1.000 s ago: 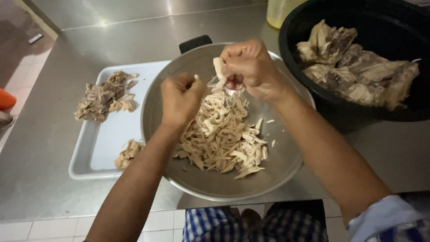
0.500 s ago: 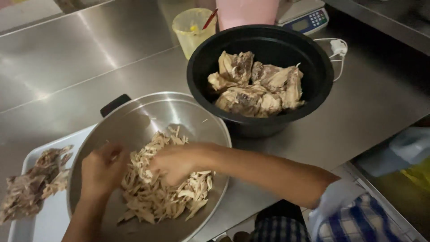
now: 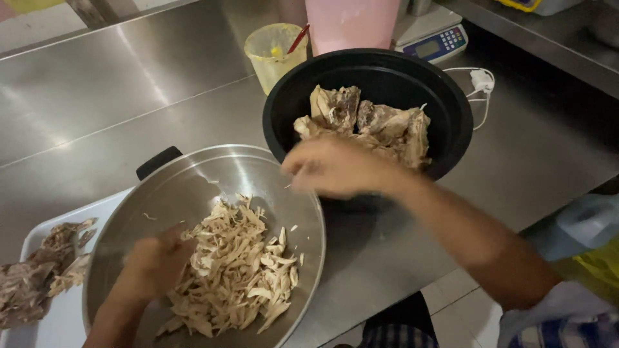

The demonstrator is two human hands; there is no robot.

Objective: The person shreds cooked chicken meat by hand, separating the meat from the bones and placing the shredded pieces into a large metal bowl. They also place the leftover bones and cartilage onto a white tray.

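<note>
A wide steel bowl (image 3: 193,183) holds a heap of pale shredded meat (image 3: 245,270). My left hand (image 3: 155,264) is down inside the bowl at the left edge of the shreds, blurred, so its grip is unclear. My right hand (image 3: 335,167) hovers over the gap between the bowl's far rim and a black pot (image 3: 451,109). It is blurred, its fingers are loosely apart, and nothing shows in it. Large cooked meat pieces (image 3: 367,122) lie in the pot just beyond that hand.
A white tray (image 3: 64,312) at the left carries a pile of dark scraps (image 3: 39,277). Behind the pot stand a yellow plastic cup (image 3: 277,51), a pink container (image 3: 351,22) and a small scale (image 3: 432,42). A white plug (image 3: 480,80) lies on the steel counter (image 3: 97,96).
My right hand has lifted out of the shredded meat and moved up and right toward the black pot. The left hand stays in the bowl. The view has shifted slightly.
</note>
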